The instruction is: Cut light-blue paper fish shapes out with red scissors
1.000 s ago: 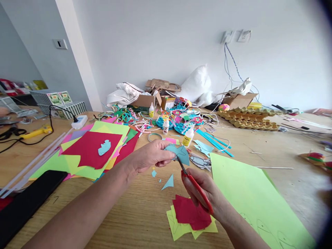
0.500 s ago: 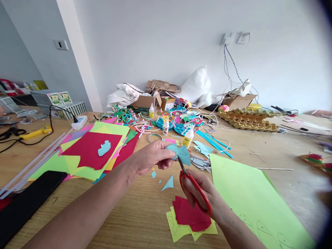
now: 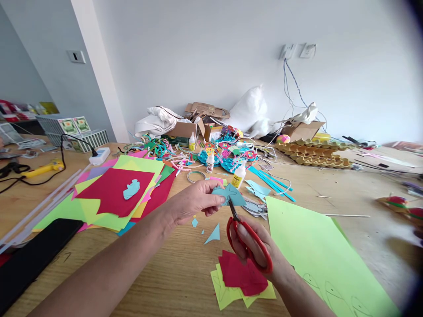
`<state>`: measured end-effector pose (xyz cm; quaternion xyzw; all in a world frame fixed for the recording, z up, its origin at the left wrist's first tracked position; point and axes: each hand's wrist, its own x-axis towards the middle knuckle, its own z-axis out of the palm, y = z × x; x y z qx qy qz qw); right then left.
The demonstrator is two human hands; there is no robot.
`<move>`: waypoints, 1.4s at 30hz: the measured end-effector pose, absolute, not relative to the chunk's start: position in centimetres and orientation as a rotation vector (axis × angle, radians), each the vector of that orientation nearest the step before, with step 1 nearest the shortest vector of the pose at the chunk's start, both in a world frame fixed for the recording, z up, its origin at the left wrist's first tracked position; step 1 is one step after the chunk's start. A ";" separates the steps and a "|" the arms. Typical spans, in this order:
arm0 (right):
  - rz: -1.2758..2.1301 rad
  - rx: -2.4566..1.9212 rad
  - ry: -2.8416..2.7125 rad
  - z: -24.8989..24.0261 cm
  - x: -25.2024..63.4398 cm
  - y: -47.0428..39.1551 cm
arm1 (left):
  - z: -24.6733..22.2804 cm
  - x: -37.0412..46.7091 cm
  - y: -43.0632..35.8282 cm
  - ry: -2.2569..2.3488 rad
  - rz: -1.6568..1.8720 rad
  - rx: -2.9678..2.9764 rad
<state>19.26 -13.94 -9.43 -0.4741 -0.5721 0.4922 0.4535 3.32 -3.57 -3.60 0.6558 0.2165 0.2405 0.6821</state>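
My left hand (image 3: 201, 199) pinches a small blue piece of paper (image 3: 234, 193) with pencil outlines drawn on it. Red-handled scissors (image 3: 248, 240) sit in my right hand (image 3: 261, 246), fingers through the loops, and their blades meet the lower edge of the blue paper. Blue offcuts (image 3: 213, 234) lie on the table under my hands. Closer to me rest red paper pieces (image 3: 243, 273) on top of yellow paper pieces (image 3: 221, 293) with pencil lines. A cut-out blue fish shape (image 3: 131, 189) lies on a red sheet (image 3: 109, 191) at the left.
A large light-green sheet (image 3: 317, 246) with drawn outlines covers the right side. Glue bottles (image 3: 238, 176), a tape ring (image 3: 196, 176), blue strips (image 3: 271, 182) and egg trays (image 3: 313, 154) stand farther back. A black phone-like slab (image 3: 39, 259) is at the left front.
The blue paper has turned a little in my left hand, and the scissor loops have spread wider apart. The whole view has shifted slightly.
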 end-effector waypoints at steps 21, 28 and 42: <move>1.212 -1.197 -1.444 -9.0 19.3 -14.0 | -3.8 3.6 -3.7 0.517 0.539 1.373; 1.206 -1.242 -1.433 -8.8 19.1 -13.8 | -3.6 3.5 -3.7 0.540 0.518 1.473; 1.339 -1.140 -1.417 -8.4 18.6 -13.6 | -2.6 2.6 -3.1 0.576 0.438 1.651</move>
